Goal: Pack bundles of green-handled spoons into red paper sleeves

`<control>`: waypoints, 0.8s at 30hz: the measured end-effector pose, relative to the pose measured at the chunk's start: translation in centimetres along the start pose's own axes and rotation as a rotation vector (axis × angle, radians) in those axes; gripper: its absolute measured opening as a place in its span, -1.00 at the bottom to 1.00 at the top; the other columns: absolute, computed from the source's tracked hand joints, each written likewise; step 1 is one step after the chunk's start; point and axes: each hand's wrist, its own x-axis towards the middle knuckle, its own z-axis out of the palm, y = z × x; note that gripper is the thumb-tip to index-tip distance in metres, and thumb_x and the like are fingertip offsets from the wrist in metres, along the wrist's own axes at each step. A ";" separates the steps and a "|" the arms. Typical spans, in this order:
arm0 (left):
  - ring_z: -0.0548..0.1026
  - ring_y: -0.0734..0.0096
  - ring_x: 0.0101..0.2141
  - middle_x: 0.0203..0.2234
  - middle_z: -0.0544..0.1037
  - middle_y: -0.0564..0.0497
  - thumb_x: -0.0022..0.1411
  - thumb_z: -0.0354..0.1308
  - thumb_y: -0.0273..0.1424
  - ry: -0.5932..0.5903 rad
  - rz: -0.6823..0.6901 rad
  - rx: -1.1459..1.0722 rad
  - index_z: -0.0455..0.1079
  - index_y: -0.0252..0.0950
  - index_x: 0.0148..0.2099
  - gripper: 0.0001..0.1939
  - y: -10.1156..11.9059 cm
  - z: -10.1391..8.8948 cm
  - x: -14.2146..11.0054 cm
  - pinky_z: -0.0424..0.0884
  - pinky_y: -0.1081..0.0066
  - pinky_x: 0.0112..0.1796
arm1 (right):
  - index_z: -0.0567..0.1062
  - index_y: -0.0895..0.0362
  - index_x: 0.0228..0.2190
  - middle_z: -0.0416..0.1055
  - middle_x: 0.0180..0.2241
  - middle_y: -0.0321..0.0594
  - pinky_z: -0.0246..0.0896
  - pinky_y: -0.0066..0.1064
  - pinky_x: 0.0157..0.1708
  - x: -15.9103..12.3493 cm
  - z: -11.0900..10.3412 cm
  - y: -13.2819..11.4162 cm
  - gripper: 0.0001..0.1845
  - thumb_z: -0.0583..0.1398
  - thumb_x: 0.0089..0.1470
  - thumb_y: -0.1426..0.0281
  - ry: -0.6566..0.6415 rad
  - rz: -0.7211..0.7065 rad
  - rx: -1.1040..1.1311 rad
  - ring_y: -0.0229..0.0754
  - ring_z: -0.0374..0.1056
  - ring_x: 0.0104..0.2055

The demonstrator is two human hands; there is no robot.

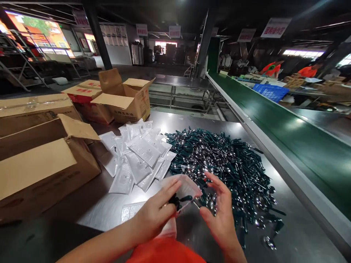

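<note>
From my end of the feed, I have the left hand near the near edge of the steel table, fingers and thumb closed on a clear plastic bag. Dark-handled pieces show at the bag's open mouth, which faces right. My right hand is just beside it—thumb and index finger apart in a curve, the thumb tip by a slim metal piece at the mouth. Whether it pinches that piece, I can't tell.

Beyond and to the right, a big heap of green-handled cutlery spreads toward the table's right edge, with the green conveyor past that edge. White padded packets overlap left of the heap—one flat packet lies apart, nearer me. An open carton stands at the far left corner, and a larger open box along the left side.
</note>
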 end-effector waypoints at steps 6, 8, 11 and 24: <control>0.16 0.02 0.28 0.25 0.27 -0.13 0.24 0.11 -0.58 0.062 0.199 0.200 0.53 -0.24 -0.08 -0.73 0.3 -0.2 -0.2 0.22 0.04 0.22 | 0.33 0.08 0.16 0.39 0.10 0.07 0.32 -0.06 0.04 -2.3 2.2 1.9 -0.14 0.22 -0.04 -0.15 -0.218 0.330 0.484 0.18 0.35 0.10; 0.18 0.04 0.27 0.21 0.34 -0.17 0.24 0.11 -0.58 0.097 0.207 0.211 0.53 -0.25 -0.12 -0.75 0.3 -0.1 -0.1 0.26 0.06 0.20 | 0.35 0.06 0.15 0.38 0.11 0.07 0.28 -0.06 0.08 -2.5 2.6 2.0 -0.20 0.14 0.03 -0.16 -0.166 0.345 0.609 0.16 0.35 0.11; 0.23 0.03 0.25 0.10 0.48 -0.19 0.22 0.12 -0.60 0.186 0.228 0.147 0.54 -0.24 -0.11 -0.73 0.4 0.0 -0.3 0.32 0.03 0.17 | 0.51 0.08 -0.02 0.49 -0.01 0.02 0.31 -0.08 0.06 -2.9 2.9 2.3 -0.29 0.33 -0.14 -0.06 -0.190 0.381 0.482 0.15 0.41 0.03; 0.58 0.24 -0.13 -0.42 0.63 -0.10 0.21 0.17 -0.63 0.404 0.475 0.413 0.51 -0.43 -0.17 -0.84 1.0 -1.2 -1.2 0.58 0.26 -0.12 | 0.62 0.00 -0.14 0.61 -0.21 -0.19 0.50 -0.35 -0.20 -3.4 3.0 0.7 -0.72 0.16 0.18 0.42 0.012 -0.080 0.248 -0.06 0.56 -0.23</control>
